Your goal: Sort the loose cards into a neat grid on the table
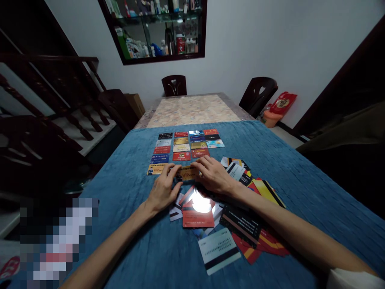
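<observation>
Both my hands rest on a blue cloth (pixel 129 224) over a table. Between them lies a gold card (pixel 187 173). My left hand (pixel 164 188) touches its left end with curled fingertips, and my right hand (pixel 214 174) presses its right end, fingers bent over the edge. The gold card sits in the nearest row of a neat grid of cards (pixel 188 144) laid face up in columns. Beside it on the left lies another gold card (pixel 156 169).
A loose heap of cards (pixel 240 216) spreads under and right of my wrists, one red card (pixel 198 212) catching a bright glare. Beyond the cloth the bare marble tabletop (pixel 192 109) runs to two dark chairs (pixel 174 85). A dark stair rail (pixel 60 100) stands at the left.
</observation>
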Motion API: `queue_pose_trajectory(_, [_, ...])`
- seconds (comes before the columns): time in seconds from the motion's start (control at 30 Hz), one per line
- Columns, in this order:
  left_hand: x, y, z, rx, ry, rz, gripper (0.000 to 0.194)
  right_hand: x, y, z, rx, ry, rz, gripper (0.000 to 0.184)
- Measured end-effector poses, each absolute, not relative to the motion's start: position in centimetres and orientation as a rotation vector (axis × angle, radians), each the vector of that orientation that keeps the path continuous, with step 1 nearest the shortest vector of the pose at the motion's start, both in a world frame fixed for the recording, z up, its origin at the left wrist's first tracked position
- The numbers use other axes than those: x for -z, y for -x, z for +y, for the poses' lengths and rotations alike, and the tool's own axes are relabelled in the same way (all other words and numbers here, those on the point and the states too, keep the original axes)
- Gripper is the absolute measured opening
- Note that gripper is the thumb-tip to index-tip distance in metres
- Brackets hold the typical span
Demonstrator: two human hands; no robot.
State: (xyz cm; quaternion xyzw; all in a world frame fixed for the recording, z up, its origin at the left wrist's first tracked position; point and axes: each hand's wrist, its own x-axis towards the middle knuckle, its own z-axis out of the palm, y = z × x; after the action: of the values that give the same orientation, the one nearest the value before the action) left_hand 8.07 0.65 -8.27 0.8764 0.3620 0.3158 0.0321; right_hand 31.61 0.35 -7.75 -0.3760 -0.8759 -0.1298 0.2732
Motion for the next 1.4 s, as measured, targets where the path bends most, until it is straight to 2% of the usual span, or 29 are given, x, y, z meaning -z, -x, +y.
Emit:
queue_pose_trajectory(0.23, [8.2,-6.0,0.9,-0.835,-2.815,1.139,0.055,6.7,-30.8,-0.3,0.134,1.055,-2.377,0.043])
queue_pose_trajectory(0.67, [6.3,-0.9,4.5,-0.732,-2.558,1.210,0.046,6.2,-24.9,3.5,-0.138,1.250,-2.390,0.053])
queue_pose_trajectory(1.03, [8.2,2.2,7.4,-0.708,-2.451,1.330,0.048,7.3,-20.2,6.2,-0.231,1.411,-2.351,0.048])
queue_pose_trajectory(1.4, [10.3,2.3,7.9,-0.716,-2.476,1.376,0.047,8.1,-19.8,6.0,-0.252,1.530,-2.385,0.047])
